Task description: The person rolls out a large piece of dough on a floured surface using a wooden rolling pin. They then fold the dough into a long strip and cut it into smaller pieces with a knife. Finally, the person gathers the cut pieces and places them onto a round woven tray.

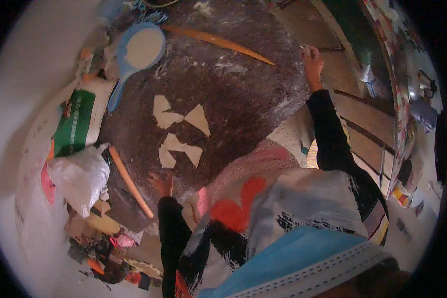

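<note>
My left hand point(160, 184) rests at the near edge of a dark worktop point(233, 109) dusted with white, its fingers apart. Just beyond it lie flat, pale, angular pieces, one cluster point(179, 149) closer to me and another point(166, 113) farther off. They look like cut dough, but I cannot be sure. Out at the worktop's right edge, my right hand point(312, 63) has its fingers drawn together. A small pale bit shows at its fingertips, too small to name.
A long tapered wooden stick point(218, 42) lies at the far side, beside a blue, round, handled object with a pale face point(143, 48). An orange-brown rod point(130, 182) lies at left, near a white plastic bag point(82, 174) and a green-and-white sack point(74, 121).
</note>
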`<state>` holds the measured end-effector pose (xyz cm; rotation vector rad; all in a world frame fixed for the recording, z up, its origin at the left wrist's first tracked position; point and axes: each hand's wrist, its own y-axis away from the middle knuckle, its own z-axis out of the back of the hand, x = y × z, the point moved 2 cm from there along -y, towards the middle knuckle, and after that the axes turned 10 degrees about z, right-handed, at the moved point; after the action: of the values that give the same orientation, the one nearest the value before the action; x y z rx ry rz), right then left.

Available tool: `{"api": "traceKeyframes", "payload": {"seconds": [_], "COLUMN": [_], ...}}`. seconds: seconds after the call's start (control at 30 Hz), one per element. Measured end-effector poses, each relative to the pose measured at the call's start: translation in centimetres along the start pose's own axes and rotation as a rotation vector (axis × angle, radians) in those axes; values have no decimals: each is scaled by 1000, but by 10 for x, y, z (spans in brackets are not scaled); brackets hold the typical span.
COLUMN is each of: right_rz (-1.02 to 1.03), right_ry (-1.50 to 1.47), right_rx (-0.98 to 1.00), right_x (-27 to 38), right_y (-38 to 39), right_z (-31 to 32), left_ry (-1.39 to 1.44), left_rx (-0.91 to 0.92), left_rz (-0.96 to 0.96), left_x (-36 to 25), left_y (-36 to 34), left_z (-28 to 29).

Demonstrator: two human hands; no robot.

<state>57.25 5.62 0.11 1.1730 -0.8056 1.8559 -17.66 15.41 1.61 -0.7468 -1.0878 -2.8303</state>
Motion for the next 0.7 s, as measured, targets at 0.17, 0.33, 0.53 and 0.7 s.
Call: {"api": "traceKeyframes", "payload": {"seconds": [0.17,0.33,0.53,0.7], "right_rz": [89,893,1077,1275], "right_ry": [102,369,549,262], "right_rx": [862,965,819,1033], "right_x": [131,138,146,164], "right_y": [147,184,129,178], "right_z": [-118,-215,-326,-407], "left_ry": [312,399,652,634], "left_rx": [-23,190,27,-19], "left_rz": [50,56,175,177], "left_x": [-10,-3,10,19], "left_y": [15,12,-3,-7], "left_z": [56,73,16,3]}}
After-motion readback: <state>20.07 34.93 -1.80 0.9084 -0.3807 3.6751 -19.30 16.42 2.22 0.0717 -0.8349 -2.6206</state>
